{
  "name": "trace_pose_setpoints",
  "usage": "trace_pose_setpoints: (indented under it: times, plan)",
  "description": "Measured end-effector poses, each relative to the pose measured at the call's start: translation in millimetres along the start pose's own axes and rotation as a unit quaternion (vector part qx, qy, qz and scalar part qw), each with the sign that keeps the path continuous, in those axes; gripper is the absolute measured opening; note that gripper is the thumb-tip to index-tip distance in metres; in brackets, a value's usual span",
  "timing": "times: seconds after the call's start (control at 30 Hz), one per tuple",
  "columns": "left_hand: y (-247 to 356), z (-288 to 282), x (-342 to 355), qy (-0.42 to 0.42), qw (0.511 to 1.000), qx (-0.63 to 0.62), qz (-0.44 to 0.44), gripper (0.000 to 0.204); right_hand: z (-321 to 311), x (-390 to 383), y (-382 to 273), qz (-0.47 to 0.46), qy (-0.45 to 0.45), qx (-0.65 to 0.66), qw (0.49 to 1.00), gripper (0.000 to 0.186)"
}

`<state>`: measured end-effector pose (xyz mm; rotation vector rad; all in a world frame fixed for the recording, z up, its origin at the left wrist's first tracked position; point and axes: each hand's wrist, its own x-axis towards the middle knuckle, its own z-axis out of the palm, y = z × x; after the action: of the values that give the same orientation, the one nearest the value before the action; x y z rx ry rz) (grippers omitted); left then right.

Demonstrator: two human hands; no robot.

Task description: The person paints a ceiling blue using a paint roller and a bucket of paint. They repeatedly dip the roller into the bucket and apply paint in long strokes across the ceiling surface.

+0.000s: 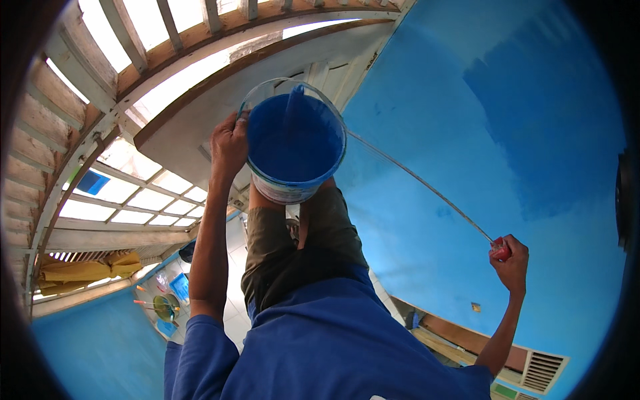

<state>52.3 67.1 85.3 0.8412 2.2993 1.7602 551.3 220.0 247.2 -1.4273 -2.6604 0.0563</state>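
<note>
We begin at the left, where slatted window panels [127, 200] let in bright light above a blue lower wall, and some yellow cloth [87, 267] lies folded on a ledge. Far below, on the floor [235, 313], small tools sit, a tray and a few sticks, too small for us to name.

Next comes our left hand [229, 143], raised on an outstretched arm. Its fingers are closed over the rim of the bucket [293, 143], gripping the near edge. We judge that it holds the rim to keep the bucket steady and tilted toward us, so the blue paint inside stays within reach of the tool. The bucket appears to rest on our raised knee, which takes the weight while the hand only balances it.

A long thin pole [420, 180] runs from the bucket down to the right; its far end dips into the paint, though we cannot make out the head there.

At the right, our right hand [511, 257] is shut tight around the pole's red grip. Holding it by the very end gives reach.

Behind it the wall [533, 133] shows a darker blue patch, apparently fresh paint over the lighter coat.
</note>
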Motion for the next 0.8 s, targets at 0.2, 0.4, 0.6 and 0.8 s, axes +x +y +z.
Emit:
trace_pose_setpoints:
  times: [0.2, 0.4, 0.6, 0.8]
  plan:
    - [10, 3, -3, -0.011, 1.0, 0.012, -0.007, 0.031, 50, -14, 29, -0.039, -0.03, 0.065, 0.997, 0.016]
    - [18, 3, -3, -0.016, 0.999, 0.033, -0.002, 0.033, 91, -30, 38, 0.031, -0.145, 0.239, 0.96, 0.018]
    - [7, 6, 4, -0.027, 0.994, 0.104, 0.02, 0.035, 140, -63, 44, 0.099, -0.229, 0.361, 0.899, 0.022]
    - [-14, 10, 11, -0.006, 0.979, 0.107, 0.174, 0.028, 145, -67, 36, 0.092, -0.081, 0.421, 0.899, 0.027]
